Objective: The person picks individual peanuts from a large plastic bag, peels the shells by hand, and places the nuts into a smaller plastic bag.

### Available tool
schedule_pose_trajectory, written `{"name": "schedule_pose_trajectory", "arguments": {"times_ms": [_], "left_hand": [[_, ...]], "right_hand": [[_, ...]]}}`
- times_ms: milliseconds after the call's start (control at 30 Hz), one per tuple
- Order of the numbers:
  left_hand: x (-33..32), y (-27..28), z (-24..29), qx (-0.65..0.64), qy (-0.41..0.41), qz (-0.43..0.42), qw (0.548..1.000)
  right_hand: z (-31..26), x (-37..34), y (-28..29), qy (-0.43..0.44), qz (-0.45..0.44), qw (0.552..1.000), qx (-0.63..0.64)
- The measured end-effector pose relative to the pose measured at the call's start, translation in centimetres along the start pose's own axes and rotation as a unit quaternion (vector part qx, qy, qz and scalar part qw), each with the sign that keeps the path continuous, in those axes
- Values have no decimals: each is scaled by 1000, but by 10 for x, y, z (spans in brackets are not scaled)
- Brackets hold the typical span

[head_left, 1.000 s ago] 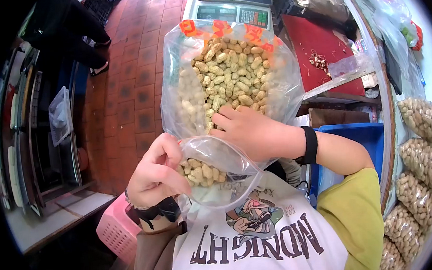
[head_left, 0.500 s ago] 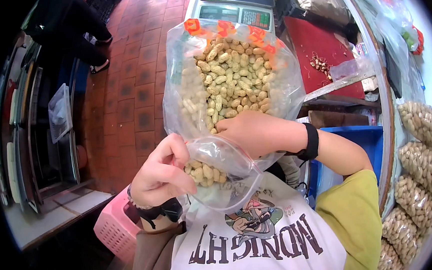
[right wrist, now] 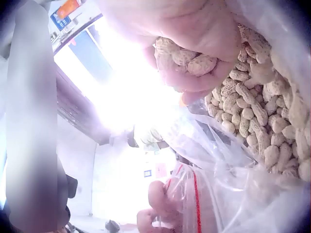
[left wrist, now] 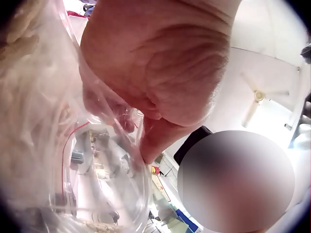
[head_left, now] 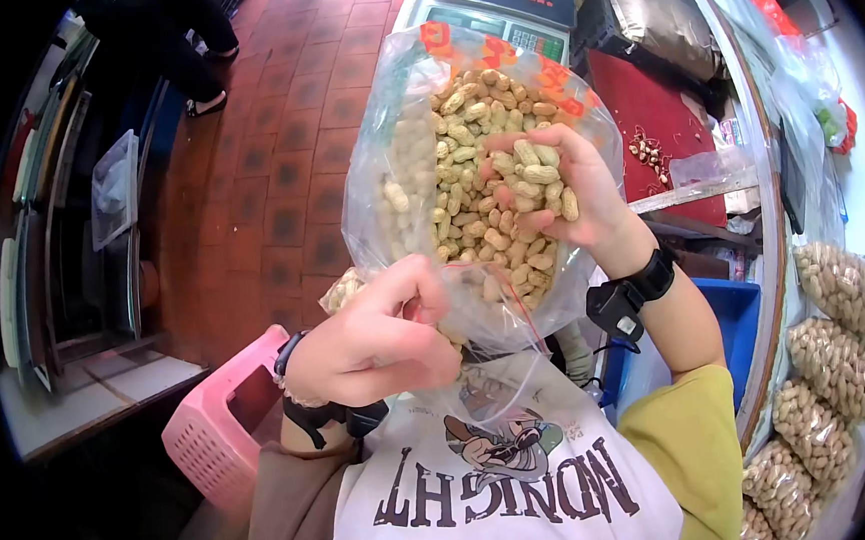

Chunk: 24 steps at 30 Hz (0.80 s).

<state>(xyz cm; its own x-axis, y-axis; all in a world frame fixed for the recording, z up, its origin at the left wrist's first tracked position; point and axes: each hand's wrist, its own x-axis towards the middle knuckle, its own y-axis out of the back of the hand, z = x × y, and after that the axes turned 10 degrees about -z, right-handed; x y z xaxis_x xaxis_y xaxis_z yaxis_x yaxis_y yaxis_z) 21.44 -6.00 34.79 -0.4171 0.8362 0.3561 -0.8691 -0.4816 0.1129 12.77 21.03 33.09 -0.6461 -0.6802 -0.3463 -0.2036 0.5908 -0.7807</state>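
A large clear plastic bag (head_left: 367, 199) with orange lettering stands open, heaped with unshelled peanuts (head_left: 460, 158). Above the heap, my right hand (head_left: 600, 198) holds a handful of peanuts (head_left: 538, 174), palm up with fingers curled round them. The right wrist view shows the same peanuts (right wrist: 184, 60) cupped in the palm. Nearer my body, my left hand (head_left: 372, 339) pinches the rim of a small clear zip bag (right wrist: 197, 199) with a red zip line. Peanuts (head_left: 342, 291) in this small bag show beside the left hand, which partly hides them.
A digital scale (head_left: 510, 14) sits beyond the large bag. To the right are a red board (head_left: 659, 134) with loose peanuts, a blue bin (head_left: 737, 314) and several filled peanut bags (head_left: 841, 367). A pink basket (head_left: 218, 435) stands at left; another person's legs (head_left: 186, 46) show further off.
My right hand has come up out of the large bag with a handful of peanuts. The left hand still pinches the small bag, which now tilts, its filled end to the left.
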Motion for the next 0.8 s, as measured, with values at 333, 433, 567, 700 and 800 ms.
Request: {"name": "schedule_pose_trajectory", "arguments": {"times_ms": [333,433,567,700,800], "left_hand": [[1,-3,-5,-11,-5,25,1000],[2,-7,-12,-30,-10,73,997],[8,-9,-13,-12,-19,127,992],[15,-16,-18,-46,-52,155,985],[23,-21,-18,-61,-111,178,976]], "right_hand": [[3,-2,-7,42,-30,997,51],[8,-11,-30,55,19,994,94],[21,-22,-71,74,-67,987,122],[44,-26,-95,123,-69,990,31],[56,-25,-99,164,-63,984,-17]]}}
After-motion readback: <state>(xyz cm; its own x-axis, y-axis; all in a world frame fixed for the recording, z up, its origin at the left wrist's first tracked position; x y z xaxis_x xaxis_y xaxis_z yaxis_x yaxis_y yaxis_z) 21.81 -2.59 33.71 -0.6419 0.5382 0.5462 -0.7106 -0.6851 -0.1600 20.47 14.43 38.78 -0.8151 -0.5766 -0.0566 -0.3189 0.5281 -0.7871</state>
